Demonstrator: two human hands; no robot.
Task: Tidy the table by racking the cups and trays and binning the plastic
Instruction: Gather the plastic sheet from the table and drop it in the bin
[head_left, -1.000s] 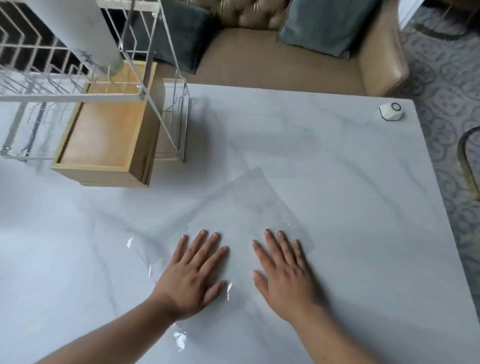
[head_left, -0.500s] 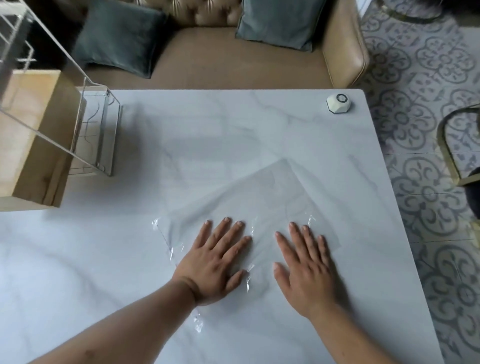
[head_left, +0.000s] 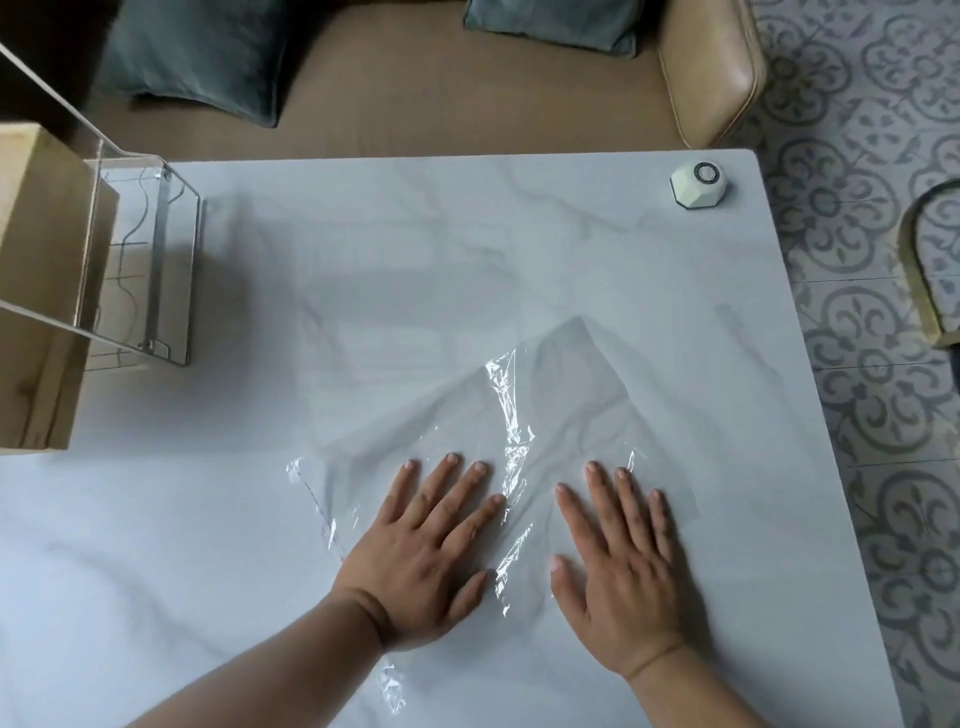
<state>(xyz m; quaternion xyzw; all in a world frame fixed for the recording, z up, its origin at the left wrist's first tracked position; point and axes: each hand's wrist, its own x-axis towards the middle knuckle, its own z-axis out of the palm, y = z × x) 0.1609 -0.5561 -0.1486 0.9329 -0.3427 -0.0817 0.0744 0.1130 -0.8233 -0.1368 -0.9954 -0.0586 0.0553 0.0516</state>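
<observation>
**Lower centre: both hands flat on the plastic**

Lower centre of frame, clear plastic sheet (head_left: 524, 447) lies on the table (head_left: 363, 249). Left hand (head_left: 426, 561) and right hand (head_left: 623, 566) press it, fingers spread, gripping nothing. Raised crease runs between them, away from the person. Either hand could gather it.

— Where's the plastic sheet (head_left: 524, 415)?
— Spread on the white marble table (head_left: 415, 249), toward its near right part, one corner pointing away.
— Flat?
— Mostly. A shiny crinkled ridge runs down its middle, and its left edge and near corner are wrinkled. It's clear.
</observation>
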